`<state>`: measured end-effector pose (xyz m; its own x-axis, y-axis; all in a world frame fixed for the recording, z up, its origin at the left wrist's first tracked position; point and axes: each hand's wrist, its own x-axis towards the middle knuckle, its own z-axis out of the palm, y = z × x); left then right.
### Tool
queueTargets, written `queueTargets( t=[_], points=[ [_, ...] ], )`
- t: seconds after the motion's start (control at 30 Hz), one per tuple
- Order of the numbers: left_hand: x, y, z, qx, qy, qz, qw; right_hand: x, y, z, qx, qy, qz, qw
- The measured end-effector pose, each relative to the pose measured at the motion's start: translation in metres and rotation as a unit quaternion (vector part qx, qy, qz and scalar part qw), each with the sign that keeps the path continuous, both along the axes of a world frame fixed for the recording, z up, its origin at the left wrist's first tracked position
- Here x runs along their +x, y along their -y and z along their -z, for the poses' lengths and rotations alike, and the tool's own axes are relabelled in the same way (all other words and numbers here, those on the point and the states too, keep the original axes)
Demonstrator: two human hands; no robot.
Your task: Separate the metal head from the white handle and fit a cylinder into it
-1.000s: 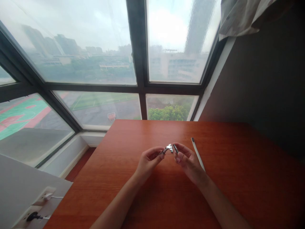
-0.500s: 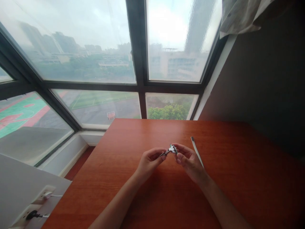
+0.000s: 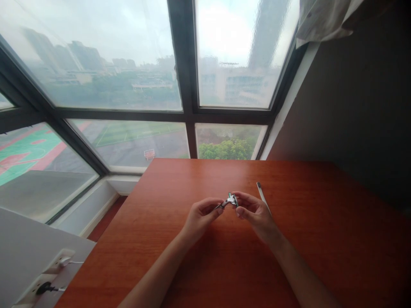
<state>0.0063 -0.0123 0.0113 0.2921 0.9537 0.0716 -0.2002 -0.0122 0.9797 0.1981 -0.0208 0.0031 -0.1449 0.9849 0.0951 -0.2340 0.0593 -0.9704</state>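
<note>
Above the middle of the table, a small silver-and-dark razor [image 3: 230, 199] is held between my two hands. My left hand [image 3: 199, 218] is closed, thumb and fingers pinching the thin handle end. My right hand [image 3: 257, 214] has its thumb and fingertips around the head end, at the right side of the razor. Fingers cover parts of both ends. Just behind my right hand lies a slim white stick [image 3: 262, 196] with a dark tip, toothbrush-like; its near end is hidden by the hand.
The reddish-brown wooden table [image 3: 154, 239] reaches back to a large window with a dark frame [image 3: 189, 115]. A wall socket with a black plug [image 3: 45, 288] is at lower left. Pale cloth [image 3: 324, 23] hangs at upper right above a dark wall.
My right hand has shifted slightly, its fingers changing position on the razor head, and the razor is turned a little. My left hand stays nearly still. More of the white stick is covered.
</note>
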Motion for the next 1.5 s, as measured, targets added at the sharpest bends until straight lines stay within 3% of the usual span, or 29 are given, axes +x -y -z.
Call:
queueTargets(
  t=[0.23,0.77,1.5],
  points=[
    [-0.001,-0.001,0.002,0.022,-0.001,0.003,1.0,0.0,0.001,-0.003,0.007,-0.005,0.003,1.0],
    [-0.003,0.0,-0.001,0.146,-0.047,0.012,0.988,0.008,0.005,-0.007,0.054,0.019,-0.014,0.998],
    [-0.003,0.0,-0.001,0.197,-0.061,0.017,0.978,0.011,0.007,-0.011,0.07,0.03,-0.016,0.997]
  ],
)
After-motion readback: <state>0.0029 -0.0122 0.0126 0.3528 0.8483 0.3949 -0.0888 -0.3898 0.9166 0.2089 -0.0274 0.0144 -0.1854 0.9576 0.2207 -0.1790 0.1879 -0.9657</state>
